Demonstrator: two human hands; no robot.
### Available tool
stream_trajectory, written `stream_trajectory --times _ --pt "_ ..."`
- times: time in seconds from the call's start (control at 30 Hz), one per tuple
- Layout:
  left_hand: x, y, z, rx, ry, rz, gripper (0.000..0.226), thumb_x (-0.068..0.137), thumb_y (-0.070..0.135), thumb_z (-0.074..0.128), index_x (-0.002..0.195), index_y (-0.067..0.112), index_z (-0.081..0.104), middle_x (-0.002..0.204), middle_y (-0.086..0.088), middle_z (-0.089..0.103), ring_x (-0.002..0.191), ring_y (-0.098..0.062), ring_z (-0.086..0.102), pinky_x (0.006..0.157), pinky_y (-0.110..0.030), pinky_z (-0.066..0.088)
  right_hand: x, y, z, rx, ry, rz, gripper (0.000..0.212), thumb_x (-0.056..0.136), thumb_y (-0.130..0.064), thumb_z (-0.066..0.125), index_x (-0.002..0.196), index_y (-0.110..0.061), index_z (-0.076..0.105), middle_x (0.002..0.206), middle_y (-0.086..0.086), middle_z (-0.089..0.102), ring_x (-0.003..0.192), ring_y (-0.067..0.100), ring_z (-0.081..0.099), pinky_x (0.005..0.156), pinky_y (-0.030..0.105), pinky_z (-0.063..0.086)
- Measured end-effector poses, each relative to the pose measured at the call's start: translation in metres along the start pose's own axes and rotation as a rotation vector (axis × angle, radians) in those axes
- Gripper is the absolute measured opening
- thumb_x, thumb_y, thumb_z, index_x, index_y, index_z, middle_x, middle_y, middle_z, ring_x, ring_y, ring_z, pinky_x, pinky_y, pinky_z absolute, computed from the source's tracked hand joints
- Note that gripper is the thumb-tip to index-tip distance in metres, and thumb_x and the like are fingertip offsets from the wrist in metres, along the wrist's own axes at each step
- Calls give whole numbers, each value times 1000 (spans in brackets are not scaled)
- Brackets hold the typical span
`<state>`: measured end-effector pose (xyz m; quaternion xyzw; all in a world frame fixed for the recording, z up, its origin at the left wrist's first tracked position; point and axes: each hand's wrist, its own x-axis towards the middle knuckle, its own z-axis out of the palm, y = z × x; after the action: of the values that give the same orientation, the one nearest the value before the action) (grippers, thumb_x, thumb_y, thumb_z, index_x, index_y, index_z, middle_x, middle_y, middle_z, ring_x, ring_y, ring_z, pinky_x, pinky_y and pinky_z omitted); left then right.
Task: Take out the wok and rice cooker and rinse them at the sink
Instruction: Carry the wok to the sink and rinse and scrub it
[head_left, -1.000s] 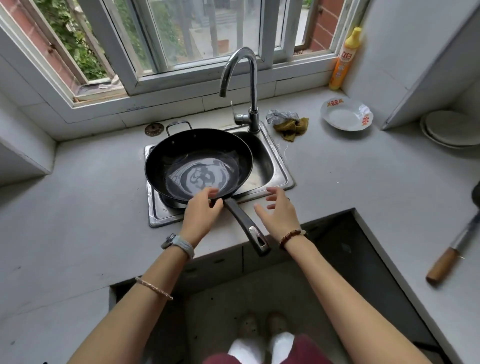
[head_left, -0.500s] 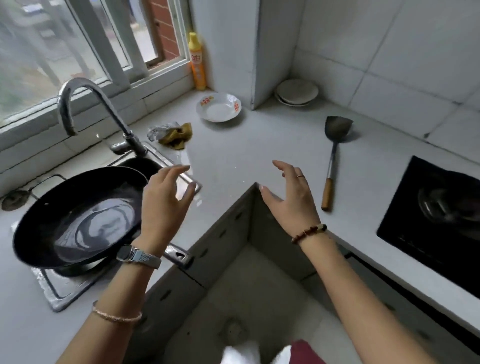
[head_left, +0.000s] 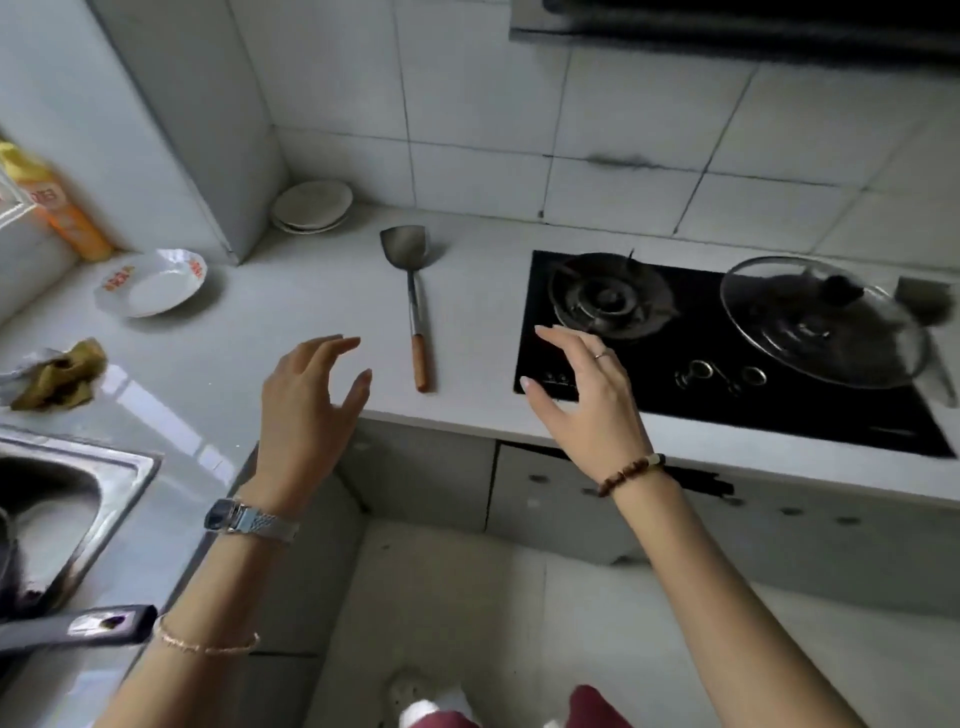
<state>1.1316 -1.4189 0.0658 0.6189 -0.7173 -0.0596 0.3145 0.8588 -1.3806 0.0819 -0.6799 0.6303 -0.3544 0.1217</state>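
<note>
Wok handle (head_left: 78, 626) sticks out past the desk (head_left: 291, 296) edge at lower left, just beside the steel sink (head_left: 119, 483), the pan itself out of frame. Over the desk's front edge the left hand (head_left: 306, 400) and right hand (head_left: 587, 395) hover apart, each grip slack, fingers spread and holding nothing, the right above the near corner of the black hob (head_left: 727, 410). Farther back lie a wooden-handled spatula (head_left: 414, 306) between the hands, a crumpled rag (head_left: 57, 374), a white bowl (head_left: 150, 283), a glass lid (head_left: 821, 322) on the hob, stacked plates (head_left: 311, 205) and a yellow bottle (head_left: 67, 213).
</note>
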Motion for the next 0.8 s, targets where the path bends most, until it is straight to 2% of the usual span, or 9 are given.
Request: stream_trajectory --times 0.2,0.33,0.47,0.57,0.7,0.8 --pt "-25 95 44 -108 -76 159 35 91 25 62 125 14 60 123 -8 61 113 -30 55 97 -45 43 -70 67 -90 -80 133 107 47 89 -37 58 134 -28 49 138 -7 46 131 9 40 110 31 33" --pt "-43 168 78 -191 -115 282 35 92 24 63 125 16 60 126 -7 60 116 -29 53 101 -48 42 -126 107 -152 -117 251 195 46 89 -31 60 133 -24 50 137 -5 48 128 5 39 109 32 35" --pt "-55 237 113 -277 -167 418 34 91 22 63 123 13 62 122 -8 61 110 -30 55 94 -49 46 -178 138 -211 -99 372 307 45 90 -28 62 133 -22 50 134 -8 48 129 7 41 108 31 37" --pt "-62 288 135 -318 -220 499 34 91 23 63 124 13 61 125 -8 60 115 -30 53 97 -50 45 -209 156 -256 -158 472 361 43 90 -26 62 131 -21 51 130 -9 50 125 9 45 107 33 39" --pt "-66 345 159 -358 -274 635 33 91 22 63 122 12 63 124 -7 61 114 -28 54 100 -44 43 -242 177 -297 -220 571 452 42 90 -30 61 130 -22 51 130 -6 54 122 9 48 103 27 40" --pt "-64 389 182 -391 -312 711 33 90 22 63 121 11 63 122 -7 61 112 -28 54 98 -43 44 -268 197 -317 -239 646 534 42 89 -32 61 130 -24 52 126 -10 54 119 11 51 100 24 40"
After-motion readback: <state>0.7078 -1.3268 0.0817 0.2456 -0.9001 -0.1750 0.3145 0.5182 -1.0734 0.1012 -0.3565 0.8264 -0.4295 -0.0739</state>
